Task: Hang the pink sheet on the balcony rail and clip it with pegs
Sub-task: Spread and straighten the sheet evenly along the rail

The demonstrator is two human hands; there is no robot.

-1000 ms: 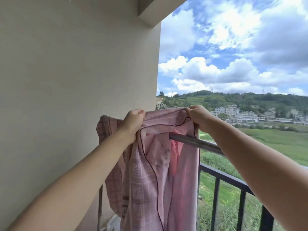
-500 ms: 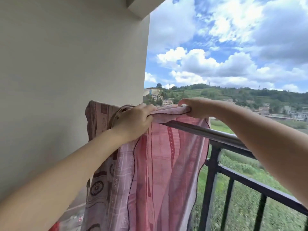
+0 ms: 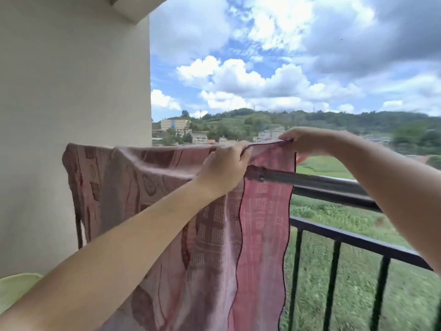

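Balcony wall [image 3: 71,91] filled the left of my view, with open sky and green fields beyond the rail [image 3: 334,185] on the right. I had the sheet [image 3: 143,187] draped over the rail's left stretch, hard by the wall, its folds hanging down on the near side. My left hand [image 3: 224,168] was closed on the top edge near the middle, and my right hand [image 3: 303,142] pinched the corner further right, lifted just above the rail, so that end was not laid down.

I judged the step to be spreading, with pegging not begun; I saw no pegs anywhere. The next move, as I read it, called for drawing the corner rightward and lowering it onto the bar so the cloth lay flat.

Rightward the rail ran bare, giving plenty of room to slide. Leftward the wall closed things off, and the sheet's far-left edge sat near it. Beyond the bars was open drop, so a loosened corner could slip outward.
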